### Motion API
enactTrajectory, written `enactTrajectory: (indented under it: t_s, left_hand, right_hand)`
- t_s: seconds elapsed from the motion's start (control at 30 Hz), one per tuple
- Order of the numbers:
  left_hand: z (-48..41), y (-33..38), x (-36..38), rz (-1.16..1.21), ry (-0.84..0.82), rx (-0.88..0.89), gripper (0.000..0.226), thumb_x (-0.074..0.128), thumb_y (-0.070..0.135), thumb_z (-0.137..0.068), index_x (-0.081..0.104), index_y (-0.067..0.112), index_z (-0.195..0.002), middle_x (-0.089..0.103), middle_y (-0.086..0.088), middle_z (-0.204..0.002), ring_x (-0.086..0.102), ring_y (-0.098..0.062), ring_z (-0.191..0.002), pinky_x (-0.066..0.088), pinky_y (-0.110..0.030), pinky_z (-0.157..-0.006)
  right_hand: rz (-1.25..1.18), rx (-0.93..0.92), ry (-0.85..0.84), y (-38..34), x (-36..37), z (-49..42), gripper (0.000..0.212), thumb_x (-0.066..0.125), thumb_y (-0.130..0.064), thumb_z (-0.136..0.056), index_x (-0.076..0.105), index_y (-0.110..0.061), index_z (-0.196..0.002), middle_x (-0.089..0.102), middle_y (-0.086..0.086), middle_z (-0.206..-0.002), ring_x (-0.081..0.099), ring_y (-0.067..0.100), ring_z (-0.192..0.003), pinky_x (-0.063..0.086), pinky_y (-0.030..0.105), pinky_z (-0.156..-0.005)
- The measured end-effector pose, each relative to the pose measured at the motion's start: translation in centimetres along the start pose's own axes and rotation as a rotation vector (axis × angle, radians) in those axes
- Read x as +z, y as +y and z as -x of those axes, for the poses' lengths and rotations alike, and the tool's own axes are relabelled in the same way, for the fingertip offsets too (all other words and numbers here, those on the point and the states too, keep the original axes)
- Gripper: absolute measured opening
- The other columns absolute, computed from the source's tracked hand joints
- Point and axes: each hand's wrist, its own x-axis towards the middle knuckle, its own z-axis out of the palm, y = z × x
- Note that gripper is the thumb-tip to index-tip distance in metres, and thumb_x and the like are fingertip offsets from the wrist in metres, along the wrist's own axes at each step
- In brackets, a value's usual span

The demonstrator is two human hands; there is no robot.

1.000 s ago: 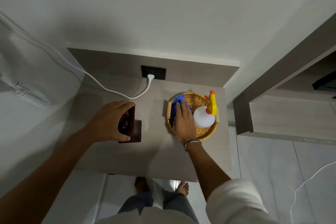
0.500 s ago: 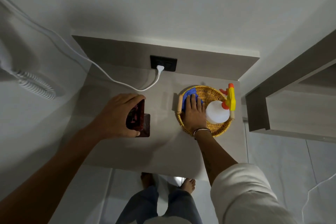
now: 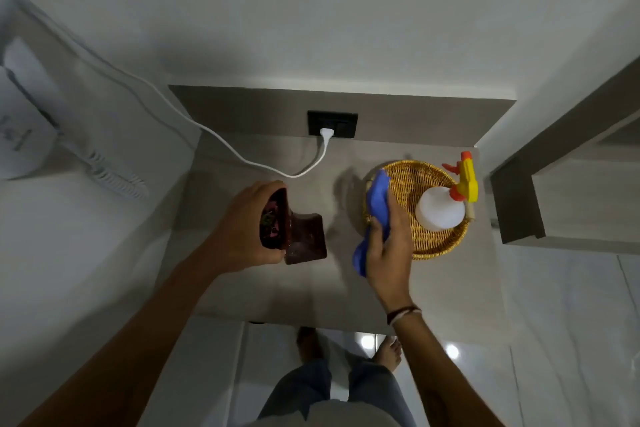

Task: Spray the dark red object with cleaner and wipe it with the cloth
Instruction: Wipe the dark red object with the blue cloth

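A dark red glossy object (image 3: 298, 232) stands on the grey table (image 3: 277, 281), tipped up at its left side, with my left hand (image 3: 242, 229) gripping that raised part. My right hand (image 3: 389, 246) holds a blue cloth (image 3: 375, 208), lifted over the left rim of the round wicker basket (image 3: 433, 246). The cloth hangs down past my palm toward the table. A white spray bottle (image 3: 440, 208) with a yellow and orange trigger head lies inside the basket, to the right of my right hand.
A black wall socket (image 3: 332, 124) with a white plug and cable (image 3: 214, 135) sits behind the table. A white wall unit with a coiled cord (image 3: 114, 180) hangs at the left. A wooden shelf unit (image 3: 568, 163) stands right. My feet show below the table edge.
My right hand has closed on the blue cloth and lifted it out of the basket toward the left. My left hand still holds the dark red object.
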Motion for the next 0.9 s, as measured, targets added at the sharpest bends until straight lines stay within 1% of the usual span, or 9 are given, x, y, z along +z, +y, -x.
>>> enactTrajectory:
  t_s: [0.17,0.27,0.37,0.43,0.5,0.6,0.7,0.8,0.9]
  left_hand:
    - [1.9,-1.3,-0.4,0.268,0.043,-0.074,0.100,0.079,0.038,-0.056,0.046,0.012,-0.147,0.053,0.012,-0.134,0.052,0.015,-0.125,0.044,-0.013,-0.106]
    - [2.2,-1.2,-0.6,0.349,0.068,-0.035,0.090,0.083,0.038,-0.062,0.044,0.042,-0.143,0.057,0.028,-0.139,0.060,0.001,-0.129,0.048,-0.024,-0.107]
    - [2.6,-1.5,-0.7,0.330,0.094,-0.022,0.090,0.079,0.032,-0.059,0.044,0.061,-0.137,0.058,0.034,-0.134,0.059,0.007,-0.122,0.051,-0.020,-0.102]
    - [3.0,-2.6,-0.4,0.290,0.112,-0.042,0.095,0.077,0.033,-0.054,0.041,0.050,-0.140,0.055,0.014,-0.140,0.058,-0.009,-0.127,0.050,-0.032,-0.108]
    - [3.3,-3.1,0.0,0.266,0.098,-0.088,0.099,0.079,0.034,-0.052,0.043,0.035,-0.144,0.051,-0.005,-0.141,0.056,-0.027,-0.129,0.050,-0.041,-0.108]
    - [2.4,-2.2,0.0,0.244,0.099,-0.068,0.095,0.079,0.035,-0.051,0.047,0.033,-0.140,0.055,0.002,-0.131,0.059,-0.020,-0.119,0.052,-0.034,-0.100]
    - [1.7,-1.9,0.1,0.318,0.059,-0.053,0.073,0.086,0.027,-0.054,0.061,0.030,-0.123,0.070,0.002,-0.112,0.069,-0.021,-0.103,0.058,-0.048,-0.089]
    - [2.1,-2.0,0.0,0.302,0.071,-0.105,0.085,0.082,0.030,-0.051,0.057,0.016,-0.131,0.066,-0.008,-0.121,0.067,-0.030,-0.111,0.056,-0.056,-0.095]
    - [2.6,-1.5,0.2,0.195,0.092,-0.103,0.099,0.077,0.036,-0.048,0.047,0.030,-0.142,0.050,0.006,-0.130,0.057,-0.029,-0.119,0.054,-0.055,-0.100]
  right_hand:
    - [-0.237,-0.086,-0.333,-5.0,4.7,4.9,0.051,0.055,-0.006,-0.108,0.045,-0.004,-0.157,0.047,0.008,-0.163,0.045,0.017,-0.152,0.036,0.032,-0.128]
    - [-0.256,-0.157,-0.413,-7.1,8.2,6.2,0.054,0.055,-0.002,-0.108,0.041,-0.004,-0.160,0.042,0.011,-0.167,0.038,0.016,-0.157,0.027,0.016,-0.128]
    - [-0.229,-0.178,-0.446,-5.5,9.5,6.2,0.057,0.056,0.012,-0.103,0.043,0.003,-0.157,0.043,0.018,-0.164,0.040,0.021,-0.154,0.027,0.005,-0.122]
    - [-0.187,-0.056,-0.449,-3.2,8.7,4.8,0.053,0.055,0.016,-0.101,0.047,0.008,-0.153,0.044,0.018,-0.162,0.041,0.026,-0.153,0.026,0.001,-0.119]
    - [-0.062,0.049,-0.403,-1.2,7.7,3.5,0.046,0.056,0.005,-0.105,0.051,0.004,-0.151,0.047,0.017,-0.162,0.043,0.031,-0.154,0.026,0.016,-0.129]
    - [-0.080,0.038,-0.385,-3.2,8.0,3.5,0.044,0.056,-0.002,-0.108,0.053,0.001,-0.151,0.051,0.015,-0.160,0.045,0.027,-0.153,0.031,0.038,-0.131]
    - [-0.258,-0.126,-0.378,-6.9,9.5,6.1,0.051,0.050,-0.010,-0.111,0.043,-0.011,-0.161,0.042,-0.002,-0.168,0.041,0.016,-0.156,0.030,0.019,-0.128]
    - [-0.240,-0.050,-0.465,-5.1,8.6,5.9,0.053,0.049,0.003,-0.109,0.042,-0.007,-0.160,0.037,-0.001,-0.169,0.054,0.033,-0.143,0.031,0.004,-0.117]
    - [-0.013,0.101,-0.427,-0.7,6.6,4.4,0.047,0.052,0.008,-0.106,0.049,0.002,-0.153,0.042,0.015,-0.165,0.043,0.034,-0.154,0.027,0.025,-0.131]
